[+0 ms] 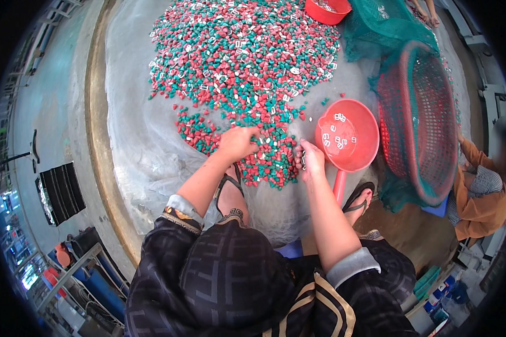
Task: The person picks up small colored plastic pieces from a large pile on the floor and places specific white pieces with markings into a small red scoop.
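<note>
A wide heap of small red, green and white stone-like pieces (247, 62), with pale metal buckles strewn among them, lies on a translucent sheet. My left hand (238, 144) reaches over the near end of the heap, fingers bent together at the pieces; whatever is in them is hidden. Closer to the dipper, my right hand (311, 159) is curled around a few small metal buckles (303, 160), palm partly turned up. Just right of it rests a red plastic dipper (364, 124) with several buckles lying in its bowl and its handle pointing toward me.
A large red mesh basket (416, 123) lies tilted on the right, draped with green netting (371, 33). At the far edge sits a red basin (327, 14). My sandalled feet flank the near pieces. Another person (480, 194) crouches at the right; other hands (430, 17) show at top right.
</note>
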`<state>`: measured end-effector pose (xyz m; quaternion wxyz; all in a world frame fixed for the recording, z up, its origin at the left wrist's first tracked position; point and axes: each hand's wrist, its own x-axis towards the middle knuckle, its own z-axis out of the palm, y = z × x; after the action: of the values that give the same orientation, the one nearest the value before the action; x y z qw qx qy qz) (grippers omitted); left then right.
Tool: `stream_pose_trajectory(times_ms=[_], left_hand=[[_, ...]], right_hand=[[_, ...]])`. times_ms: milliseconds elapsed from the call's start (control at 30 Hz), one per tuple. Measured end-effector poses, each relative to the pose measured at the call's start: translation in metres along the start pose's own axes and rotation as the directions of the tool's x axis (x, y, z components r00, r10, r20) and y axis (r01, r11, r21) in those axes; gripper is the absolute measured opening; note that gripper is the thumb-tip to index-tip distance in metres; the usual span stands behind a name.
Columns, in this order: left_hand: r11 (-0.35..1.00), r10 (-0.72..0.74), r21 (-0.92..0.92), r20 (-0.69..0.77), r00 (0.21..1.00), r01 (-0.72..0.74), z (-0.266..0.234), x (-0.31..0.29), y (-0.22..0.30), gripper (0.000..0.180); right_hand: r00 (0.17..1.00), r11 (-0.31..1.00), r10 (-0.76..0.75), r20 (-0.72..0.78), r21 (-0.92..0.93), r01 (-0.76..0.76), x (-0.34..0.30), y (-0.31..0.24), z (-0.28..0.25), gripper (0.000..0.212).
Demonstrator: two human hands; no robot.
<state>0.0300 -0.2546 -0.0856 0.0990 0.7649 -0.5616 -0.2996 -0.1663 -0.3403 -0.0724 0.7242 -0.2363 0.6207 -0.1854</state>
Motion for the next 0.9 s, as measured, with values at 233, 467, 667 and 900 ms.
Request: stream_pose_trajectory(times_ms=[233, 467, 667, 900], left_hand=[[0.969, -0.228, 0.032, -0.245, 0.942, 0.243, -0.024, -0.017, -0.037, 0.027], [0.984, -0.162, 0.023, -0.28, 0.946, 0.175, -0.014, -0.014, -0.025, 0.024], [0.858, -0.354, -0.445, -0.153, 0.923, 0.255, -0.015, -0.009, -0.036, 0.017], [0.309, -0.311, -0.881, 0.263, 0.913, 0.358, -0.029, -0.011, -0.011, 0.018]], right_hand=[[1.0, 0.995, -0.019, 0.009, -0.097, 0.02, 0.0, 0.004, 0.005, 0.022], [0.999, 0.995, -0.024, 0.027, -0.097, 0.027, -0.005, 0.0, 0.013, 0.022], [0.998, 0.996, 0.009, 0.067, -0.093, -0.003, -0.003, 0.002, 0.009, 0.021], [0.978, 0.996, 0.079, 0.191, -0.064, -0.068, -0.006, -0.001, 0.01, 0.034]])
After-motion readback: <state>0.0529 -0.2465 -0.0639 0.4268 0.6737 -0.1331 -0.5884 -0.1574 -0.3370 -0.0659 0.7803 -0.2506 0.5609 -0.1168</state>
